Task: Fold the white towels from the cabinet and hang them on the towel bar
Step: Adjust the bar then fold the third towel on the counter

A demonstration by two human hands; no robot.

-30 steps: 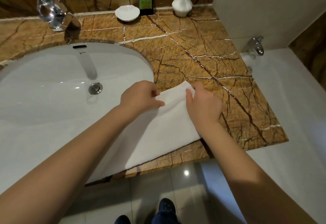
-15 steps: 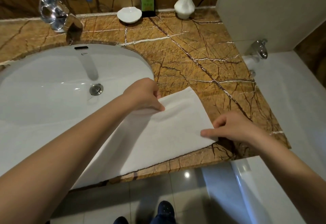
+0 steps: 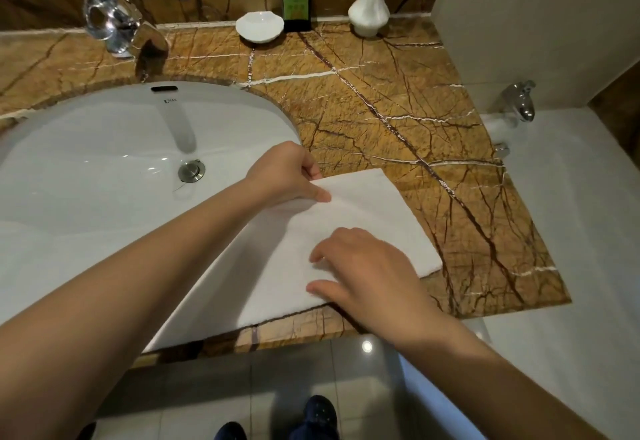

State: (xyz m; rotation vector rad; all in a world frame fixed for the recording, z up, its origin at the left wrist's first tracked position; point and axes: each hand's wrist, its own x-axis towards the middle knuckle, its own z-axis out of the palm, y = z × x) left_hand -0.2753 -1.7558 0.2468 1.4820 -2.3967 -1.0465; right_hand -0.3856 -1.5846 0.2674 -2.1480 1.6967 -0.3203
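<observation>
One towel (image 3: 381, 211), left hand (image 3: 282, 173) seemingly pinching edge, right hand (image 3: 367, 266) atop

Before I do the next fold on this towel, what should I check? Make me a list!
1. Left hand pinches the far corner of the white cloth towel: ok.
2. Right hand rests on the towel, fingers spread: ok.
3. Towel lies wholly on the brown veined marble counter: not ok, its left part reaches over the white oval sink.
4. Towel surface smooth: ok, only a faint crease by the left hand.
5. Small white dish, dark green bottle and white vase stand apart from the towel: ok.
6. Towel bar free: cannot tell, not in view.
</observation>
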